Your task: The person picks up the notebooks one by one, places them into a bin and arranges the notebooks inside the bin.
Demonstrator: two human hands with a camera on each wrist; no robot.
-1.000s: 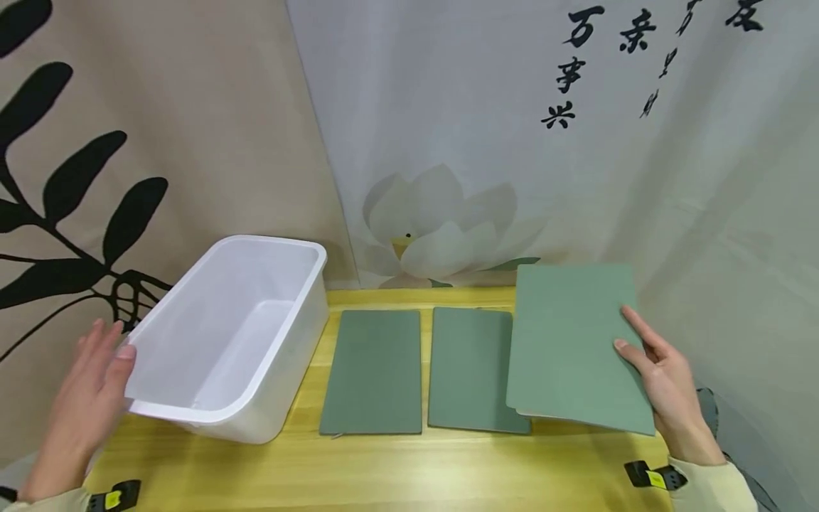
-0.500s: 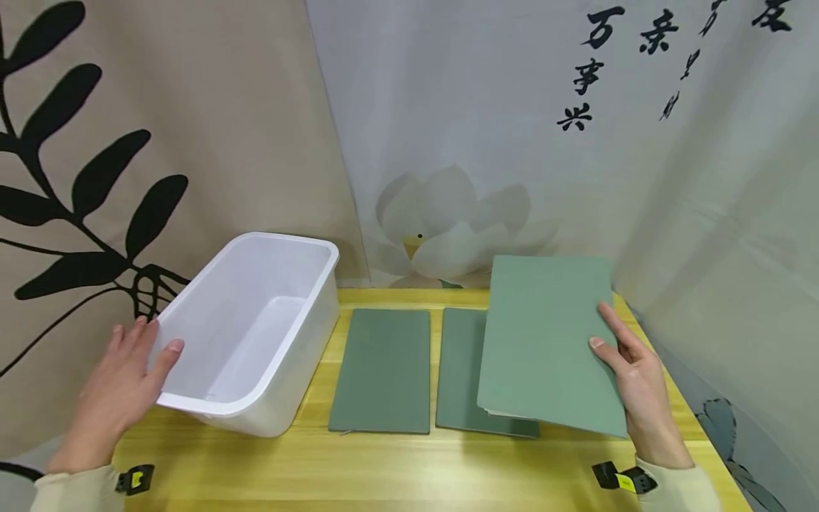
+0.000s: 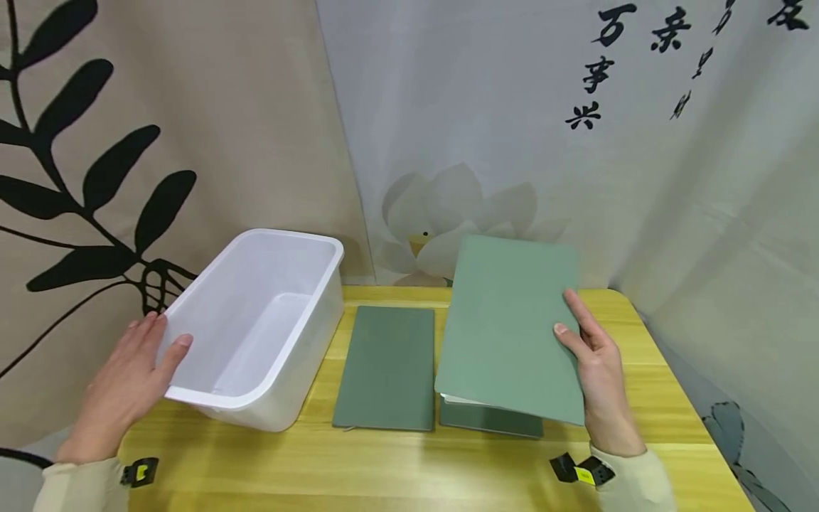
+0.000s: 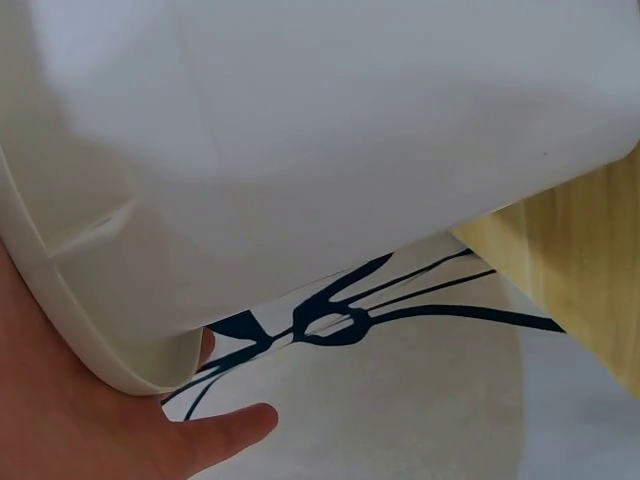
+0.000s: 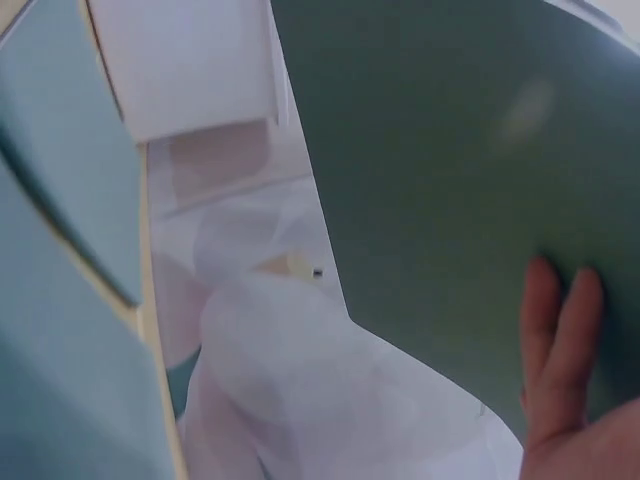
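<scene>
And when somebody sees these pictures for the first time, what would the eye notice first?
Probably the big white bin at the left, with the left hand at its rim. Next comes the green notebook that the right hand holds, partly covering a second notebook on the table. Bold black leaves also stand out on the far-left backdrop.

Behind the wood-grain table (image 3: pixel 320 469), seemingly cloth hangings (image 3: pixel 448 107) carry dark leaves (image 3: pixel 121 167), a flower (image 3: pixel 456 200) and black characters (image 3: pixel 598 73).

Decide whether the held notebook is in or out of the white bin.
Out: the right hand holds the held notebook apart from the white bin.
</scene>
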